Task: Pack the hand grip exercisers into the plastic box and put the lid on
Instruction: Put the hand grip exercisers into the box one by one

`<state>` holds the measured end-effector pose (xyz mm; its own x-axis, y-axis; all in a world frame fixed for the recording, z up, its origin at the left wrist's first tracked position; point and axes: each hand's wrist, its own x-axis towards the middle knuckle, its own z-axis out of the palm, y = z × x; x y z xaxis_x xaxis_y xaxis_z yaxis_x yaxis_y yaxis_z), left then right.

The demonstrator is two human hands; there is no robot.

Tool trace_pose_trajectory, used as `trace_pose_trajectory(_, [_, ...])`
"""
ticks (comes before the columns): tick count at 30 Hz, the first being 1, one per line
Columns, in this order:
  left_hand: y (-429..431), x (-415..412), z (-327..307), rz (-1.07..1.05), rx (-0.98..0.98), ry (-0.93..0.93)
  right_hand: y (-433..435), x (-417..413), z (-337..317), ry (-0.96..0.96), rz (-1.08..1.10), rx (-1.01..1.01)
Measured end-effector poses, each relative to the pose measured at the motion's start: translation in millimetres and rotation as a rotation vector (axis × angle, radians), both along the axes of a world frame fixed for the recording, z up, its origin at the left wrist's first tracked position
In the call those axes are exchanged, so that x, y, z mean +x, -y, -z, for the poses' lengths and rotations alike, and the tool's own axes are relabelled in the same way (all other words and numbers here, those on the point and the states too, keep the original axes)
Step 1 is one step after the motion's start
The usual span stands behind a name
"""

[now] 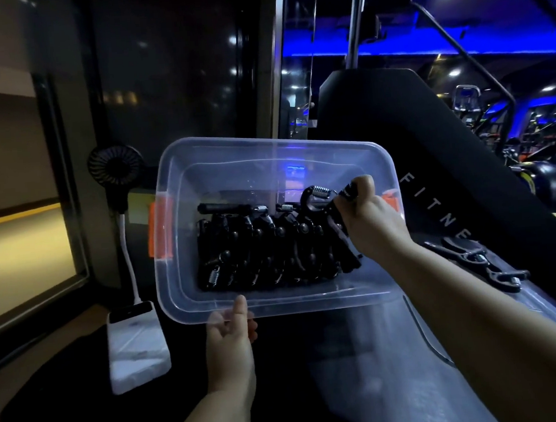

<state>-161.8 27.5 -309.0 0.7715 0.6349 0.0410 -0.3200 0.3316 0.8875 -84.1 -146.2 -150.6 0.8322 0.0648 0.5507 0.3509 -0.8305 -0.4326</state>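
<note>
my left hand (230,334) holds the clear box (175,279) by its near edge. my right hand (372,218) grips one hand grip (320,198) above the pile of hand grips (256,246) inside.

Centre: plastic box (264,142), exercisers (256,249) in a row inside; right hand (375,218) at its right end grips one exerciser (322,198); left hand (230,336) holds the near rim. Fan (115,165) behind-left; loose exercisers (477,263), seemingly two, lie to the right.

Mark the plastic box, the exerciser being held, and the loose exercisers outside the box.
plastic box (265,148): head view, far rim.
held exerciser (321,194): head view, metal spring coil.
loose exercisers (469,255): head view, middle of the pile.
</note>
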Motion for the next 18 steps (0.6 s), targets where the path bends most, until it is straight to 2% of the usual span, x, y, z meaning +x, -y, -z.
trace_pose_trajectory(7, [-2, -2, 1, 0.061, -0.034, 0.036, -16, 25, -10, 0.216, -0.09, -0.134])
trace_pose_trajectory(18, [2, -3, 0, 0.009, -0.071, -0.006, -27, 72, -6, 0.222, -0.123, -0.236])
